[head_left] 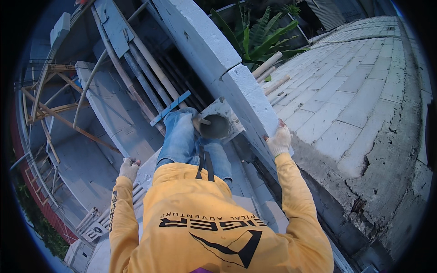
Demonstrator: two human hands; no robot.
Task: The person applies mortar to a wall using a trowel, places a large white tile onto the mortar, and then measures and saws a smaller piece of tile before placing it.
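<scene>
We list: gloved right hand (278,140) at the white block wall (252,94), presumably for balance; gloved left hand (129,169), apart; both grips we cannot tell.

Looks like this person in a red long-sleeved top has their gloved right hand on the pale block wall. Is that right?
Not quite: the long-sleeved top is yellow, not red, as the head view shows. The gloved right hand is indeed on the pale block wall.
</scene>
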